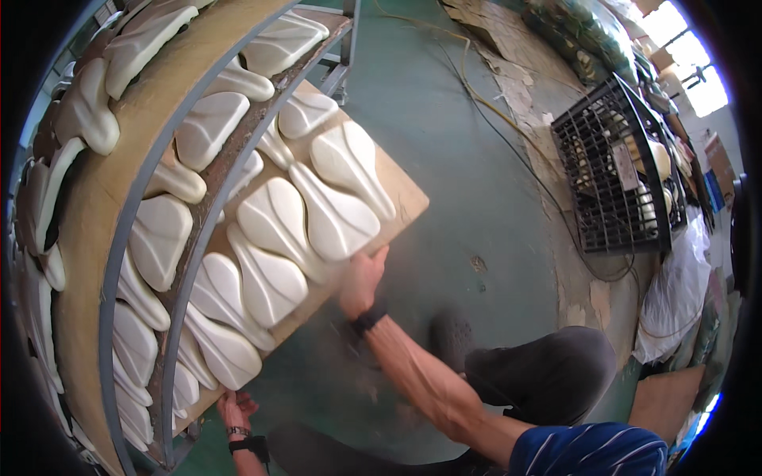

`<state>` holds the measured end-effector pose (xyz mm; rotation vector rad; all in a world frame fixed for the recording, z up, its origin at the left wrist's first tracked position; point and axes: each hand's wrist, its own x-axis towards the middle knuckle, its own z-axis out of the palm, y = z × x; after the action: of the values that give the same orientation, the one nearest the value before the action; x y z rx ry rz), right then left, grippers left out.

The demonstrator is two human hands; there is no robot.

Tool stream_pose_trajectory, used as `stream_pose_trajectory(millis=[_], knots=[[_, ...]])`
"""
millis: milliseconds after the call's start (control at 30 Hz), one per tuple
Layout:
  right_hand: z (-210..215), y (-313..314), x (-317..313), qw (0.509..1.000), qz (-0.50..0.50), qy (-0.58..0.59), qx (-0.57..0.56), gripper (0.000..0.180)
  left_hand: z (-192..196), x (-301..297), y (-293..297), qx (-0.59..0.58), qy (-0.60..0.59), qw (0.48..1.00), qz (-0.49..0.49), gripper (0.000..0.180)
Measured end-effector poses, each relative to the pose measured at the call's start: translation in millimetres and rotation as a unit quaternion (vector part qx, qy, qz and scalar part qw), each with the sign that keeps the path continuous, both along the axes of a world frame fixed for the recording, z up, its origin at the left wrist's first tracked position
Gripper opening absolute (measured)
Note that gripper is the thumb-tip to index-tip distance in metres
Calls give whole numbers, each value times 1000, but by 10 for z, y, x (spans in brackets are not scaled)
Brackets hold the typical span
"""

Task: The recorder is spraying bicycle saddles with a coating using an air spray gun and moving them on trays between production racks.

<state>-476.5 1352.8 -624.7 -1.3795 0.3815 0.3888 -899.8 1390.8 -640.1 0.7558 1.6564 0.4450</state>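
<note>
A wooden board (409, 202) juts out at a slant from a metal rack, carrying several cream-white foam bicycle saddle pads (341, 222) laid side by side. My right hand (363, 282) is closed on the board's near edge, close to the middle pads, with some fingers hidden beneath. Farther left, my left hand (236, 408) grips the same edge by the pad nearest me (226, 349); part of its fingers is hidden under the board. The board's inner end sits within the rack, out of sight.
The grey metal rack (119, 230) on the left holds more pads on its shelves. A black plastic crate (615, 174) with pale pieces stands at right, beside a white plastic bag (675, 285). A yellow hose (468, 83) and cable cross the green floor (484, 214).
</note>
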Motion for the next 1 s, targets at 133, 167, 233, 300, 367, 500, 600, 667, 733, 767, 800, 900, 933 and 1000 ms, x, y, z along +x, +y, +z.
stream_pose_trajectory(millis=[133, 167, 233, 300, 367, 500, 600, 667, 733, 767, 800, 900, 933, 1000], knots=[[112, 722, 640, 993, 108, -26, -43, 75, 45, 446, 275, -15, -15, 1000, 5, 46], [67, 902, 879, 989, 121, -81, -13, 67, 40, 673, 370, -29, -32, 999, -3, 48], [-324, 1044, 1838, 915, 319, -246, 17, 61, -82, 1402, 584, -51, -104, 992, -54, 54], [-198, 1140, 2558, 718, 591, -293, -224, 42, -190, 1797, 871, -21, -88, 995, -44, 57], [-176, 976, 2321, 539, 644, -383, -385, 27, -57, 1689, 1122, -7, -52, 999, -13, 58], [-128, 152, 2491, 324, 720, -472, -392, 25, 17, 1862, 856, -37, -55, 985, -156, 60], [-138, -1205, 2920, 401, 758, -274, -435, 27, 56, 2580, -329, -127, 14, 921, -369, 38], [379, -976, 2015, 477, 744, -183, -432, 25, 662, 1618, -658, -147, 81, 907, -386, 29], [674, -1477, 2251, 508, 719, -174, -441, 25, 905, 1602, -1126, -158, 86, 862, -474, 25], [835, -1730, 2351, 531, 702, -179, -439, 25, 1028, 1587, -1292, -162, 80, 853, -490, 25], [1114, -1873, 2441, 497, 719, -204, -441, 25, 1164, 1527, -1421, -170, 100, 834, -515, 22], [1575, -2497, 2808, 471, 671, -334, -465, 24, 1649, 1661, -1701, -178, 105, 817, -538, 20], [1797, -2700, 2855, 480, 660, -329, -475, 24, 1846, 1713, -1748, -183, 106, 832, -514, 21], [2332, -2821, 2691, 601, 582, -273, -475, 23, 2339, 1679, -1732, -175, 108, 844, -496, 23]])
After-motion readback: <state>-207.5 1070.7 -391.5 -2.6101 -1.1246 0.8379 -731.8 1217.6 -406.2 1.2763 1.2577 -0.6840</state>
